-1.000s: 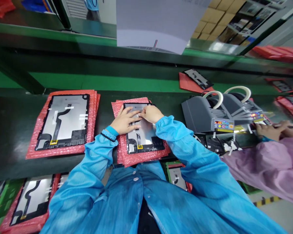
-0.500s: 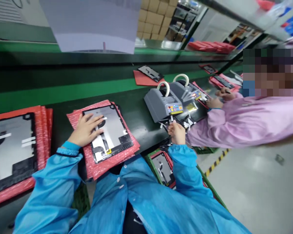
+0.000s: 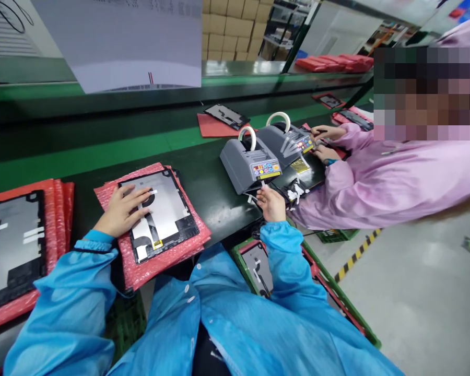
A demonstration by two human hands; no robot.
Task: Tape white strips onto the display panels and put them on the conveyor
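Observation:
My left hand lies with fingers spread on a flat silver-and-black panel, like a tablet screen seen from its back. Under this panel are pink bubble-wrap bags. At the front of a grey tape dispenser, my right hand pinches the end of a short white tape strip. The dispenser carries a roll of pale tape and a lit button panel. Loose white and black scraps lie just right of my right hand.
A second tape dispenser stands behind the first, near a co-worker's hands. More panels on red bags lie at left. Another panel rests at the back. Below the bench edge, a green crate holds panels.
The view has shifted slightly, moving the bench things leftward. My left hand stays on the panel and my right hand stays at the dispenser's tape. The co-worker's hands have moved closer to the second dispenser.

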